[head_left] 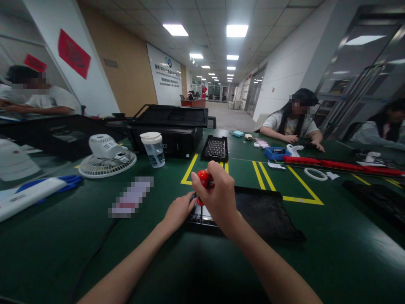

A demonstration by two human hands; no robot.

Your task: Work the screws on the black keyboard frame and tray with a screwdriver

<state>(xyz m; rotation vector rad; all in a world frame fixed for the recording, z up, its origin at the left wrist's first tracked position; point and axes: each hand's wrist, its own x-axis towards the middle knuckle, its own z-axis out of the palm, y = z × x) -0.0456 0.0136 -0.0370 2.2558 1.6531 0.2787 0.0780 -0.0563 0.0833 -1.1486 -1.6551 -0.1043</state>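
My right hand (218, 194) is wrapped around the red handle of a screwdriver (203, 179), held upright with its thin shaft pointing down. Below it lies a flat black plastic panel (268, 213) on the green table, with a shiny, lighter section at its left end under the shaft. Whether the tip touches the panel is too unclear to tell. My left hand (179, 211) pinches the panel's left edge, its fingertips close beside the shaft and partly hidden by my right hand.
Beyond the panel stands a black tray of small parts (215, 148), beside a large black case (171, 137). A lidded plastic cup (154, 150), a white fan (106, 156) and a phone-like object (131, 197) are leftward. Rightward are a blue box (276, 153) and seated people.
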